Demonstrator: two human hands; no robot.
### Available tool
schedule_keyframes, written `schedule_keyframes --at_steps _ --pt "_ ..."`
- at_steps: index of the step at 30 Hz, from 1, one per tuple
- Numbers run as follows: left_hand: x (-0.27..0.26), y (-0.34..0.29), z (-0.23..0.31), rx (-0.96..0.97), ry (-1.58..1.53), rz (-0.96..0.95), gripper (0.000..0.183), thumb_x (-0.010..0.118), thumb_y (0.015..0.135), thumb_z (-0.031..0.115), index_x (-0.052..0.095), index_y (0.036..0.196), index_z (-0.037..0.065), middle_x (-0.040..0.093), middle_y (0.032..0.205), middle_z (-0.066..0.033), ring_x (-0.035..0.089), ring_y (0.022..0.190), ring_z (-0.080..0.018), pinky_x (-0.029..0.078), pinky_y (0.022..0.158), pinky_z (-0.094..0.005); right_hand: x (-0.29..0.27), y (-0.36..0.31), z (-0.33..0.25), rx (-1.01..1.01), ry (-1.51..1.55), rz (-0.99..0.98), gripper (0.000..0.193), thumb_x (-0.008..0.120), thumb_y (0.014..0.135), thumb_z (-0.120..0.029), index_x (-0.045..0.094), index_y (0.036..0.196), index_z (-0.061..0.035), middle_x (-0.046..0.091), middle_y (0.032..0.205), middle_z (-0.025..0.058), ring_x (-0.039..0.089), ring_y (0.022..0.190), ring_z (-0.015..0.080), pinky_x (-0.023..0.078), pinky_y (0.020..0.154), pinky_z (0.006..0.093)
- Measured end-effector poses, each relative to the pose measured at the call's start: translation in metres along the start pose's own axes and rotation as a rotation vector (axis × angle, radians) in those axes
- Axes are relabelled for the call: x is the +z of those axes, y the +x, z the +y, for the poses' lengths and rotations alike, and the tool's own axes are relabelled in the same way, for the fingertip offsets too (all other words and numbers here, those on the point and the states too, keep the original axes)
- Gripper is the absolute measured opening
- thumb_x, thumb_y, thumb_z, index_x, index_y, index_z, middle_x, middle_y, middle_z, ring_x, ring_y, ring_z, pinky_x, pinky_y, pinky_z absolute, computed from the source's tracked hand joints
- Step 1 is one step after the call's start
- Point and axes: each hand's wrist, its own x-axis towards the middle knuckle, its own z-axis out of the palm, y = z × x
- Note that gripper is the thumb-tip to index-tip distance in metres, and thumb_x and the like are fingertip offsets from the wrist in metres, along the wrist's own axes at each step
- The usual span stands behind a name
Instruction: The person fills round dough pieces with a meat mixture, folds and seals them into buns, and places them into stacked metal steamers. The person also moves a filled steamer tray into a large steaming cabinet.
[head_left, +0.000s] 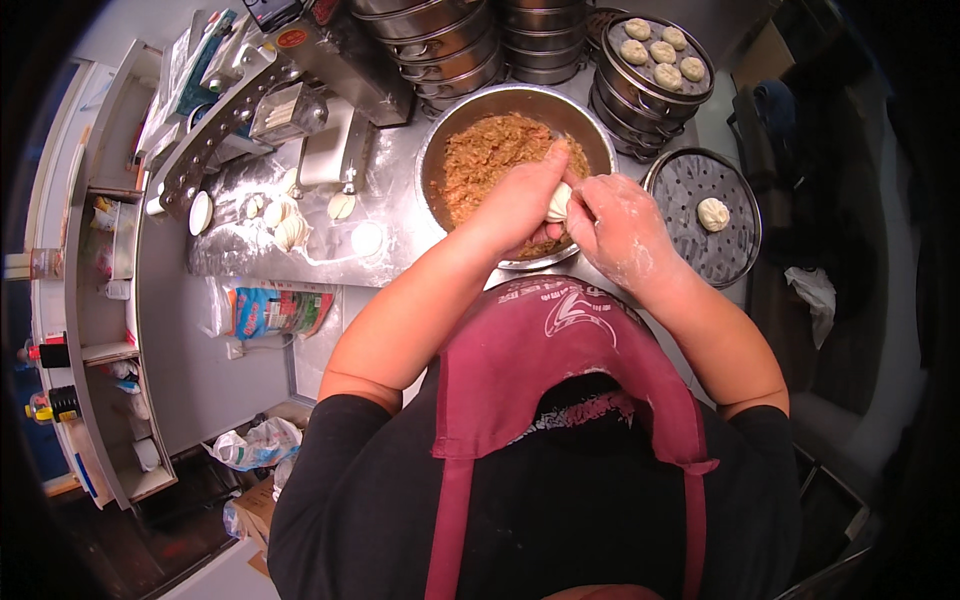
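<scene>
Over the near right part of a large metal bowl (428, 172), both hands are on a pleated white dough bun (558, 204). My left hand (520, 200) cups the bun, its thumb raised along the far side. Pinched fingers of my right hand (622, 228) press on the bun's right edge; flour whitens the back of this hand. Brown minced filling (488, 152) fills much of the bowl beneath. The bun's underside is hidden by my left fingers. To the right, one finished bun (713, 214) sits on a perforated round steamer tray (690, 240).
A stacked steamer (640, 105) at the far right carries several buns (667, 52). More metal steamers (440, 50) stand behind the bowl. Leftward on the floured steel table (330, 265) lie a flat dough round (367, 238), dough pieces (290, 232) and a roller machine (335, 150).
</scene>
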Motion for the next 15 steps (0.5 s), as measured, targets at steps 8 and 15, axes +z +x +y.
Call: schedule_keyframes --at_steps 8,15 --pt "0.008 0.003 0.000 -0.015 -0.506 -0.223 0.063 0.023 0.101 0.052 0.060 0.098 0.001 0.061 0.070 -0.0087 0.056 0.050 -0.0169 0.045 0.043 -0.0271 -0.033 -0.009 -0.012 0.032 0.070 0.156 0.043 0.074 0.070 -0.011 0.063 0.111 -0.0024 0.065 0.098 0.0100 0.060 0.090 0.0278 0.047 0.082 0.0374" --pt "0.043 0.008 -0.016 -0.160 -0.464 -0.226 0.065 0.021 0.102 0.052 0.053 0.120 -0.002 0.063 0.110 -0.0166 0.062 0.099 -0.0225 0.051 0.085 -0.0353 -0.028 -0.044 -0.008 0.132 0.002 0.060 0.052 0.071 0.070 -0.014 0.058 0.119 -0.0049 0.061 0.110 0.0100 0.058 0.102 0.0274 0.045 0.086 0.0387"
